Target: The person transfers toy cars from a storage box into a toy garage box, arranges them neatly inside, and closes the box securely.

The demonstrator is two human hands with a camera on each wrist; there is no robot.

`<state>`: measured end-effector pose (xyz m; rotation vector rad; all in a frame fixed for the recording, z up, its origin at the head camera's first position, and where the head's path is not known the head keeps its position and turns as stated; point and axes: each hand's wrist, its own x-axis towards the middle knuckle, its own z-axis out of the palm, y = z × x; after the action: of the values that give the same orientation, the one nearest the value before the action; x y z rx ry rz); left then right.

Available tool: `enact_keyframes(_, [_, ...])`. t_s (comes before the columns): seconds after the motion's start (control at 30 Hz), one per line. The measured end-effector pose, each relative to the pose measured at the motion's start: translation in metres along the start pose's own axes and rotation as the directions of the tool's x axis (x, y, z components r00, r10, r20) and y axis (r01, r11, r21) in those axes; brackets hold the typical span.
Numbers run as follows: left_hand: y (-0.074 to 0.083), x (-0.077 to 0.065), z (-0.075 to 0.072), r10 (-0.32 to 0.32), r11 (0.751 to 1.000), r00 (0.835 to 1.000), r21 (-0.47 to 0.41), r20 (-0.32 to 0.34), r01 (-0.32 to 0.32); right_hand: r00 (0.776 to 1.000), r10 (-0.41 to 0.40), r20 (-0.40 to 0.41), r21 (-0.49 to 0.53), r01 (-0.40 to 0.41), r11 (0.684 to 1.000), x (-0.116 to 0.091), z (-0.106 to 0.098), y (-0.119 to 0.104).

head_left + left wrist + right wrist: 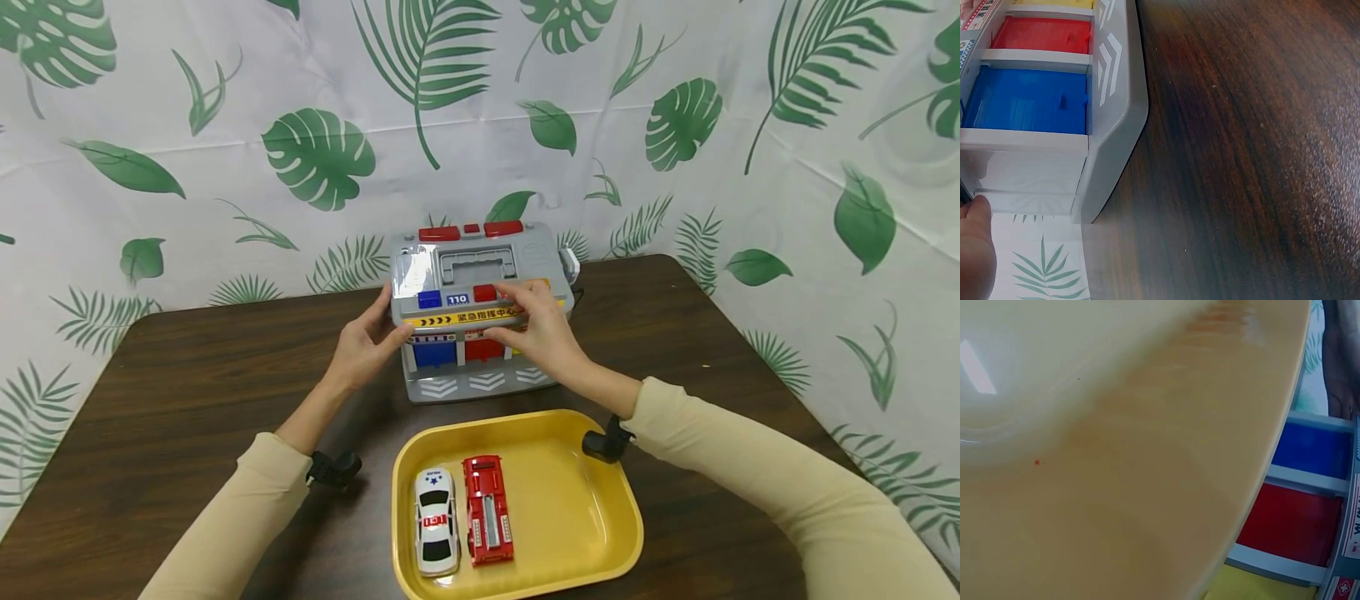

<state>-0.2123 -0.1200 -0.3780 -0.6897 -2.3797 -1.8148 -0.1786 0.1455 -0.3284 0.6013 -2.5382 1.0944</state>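
A grey toy parking garage (pixel 480 250) with a yellow front strip and coloured doors stands toward the back of the table. At its left end is my left hand (pixel 362 350), fingers along the side and thumb at the front corner. In the left wrist view, the thumb (pixel 980 215) lies by the white side wall, near the blue door (pixel 1029 100). My right hand (pixel 547 329) is at the front, its index fingertip at the red button (pixel 484 292) and its thumb lower, by the red door (pixel 483 348).
A yellow tray (pixel 558 500) sits in front of the garage, holding a white police car (pixel 436 521) and a red fire truck (pixel 487 510) on its left side. Dark wood table (pixel 202 383) extends to both sides. A leaf-patterned cloth (pixel 247 167) hangs behind.
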Motion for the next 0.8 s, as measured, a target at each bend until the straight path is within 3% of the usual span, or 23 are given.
enact_keyframes(0.2, [0.000,0.001,0.000,-0.011,1.000,1.000,0.004,-0.003,0.011,1.000,-0.004,-0.004,-0.027,0.004,1.000,0.001,0.002,0.001])
enact_keyframes(0.43, [0.021,-0.004,0.001,-0.018,1.000,1.000,0.009,0.005,0.018,0.999,-0.045,-0.024,-0.049,0.044,0.998,0.001,0.004,0.004])
enact_keyframes(0.67, [-0.001,0.002,0.000,0.005,1.000,1.000,0.000,-0.012,-0.005,0.996,-0.081,-0.042,-0.078,0.078,0.994,0.001,0.006,0.006])
enact_keyframes(0.8, [-0.004,0.002,0.000,0.025,1.000,1.000,0.000,-0.019,-0.025,0.994,-0.095,-0.053,-0.093,0.090,0.992,0.002,0.006,0.007])
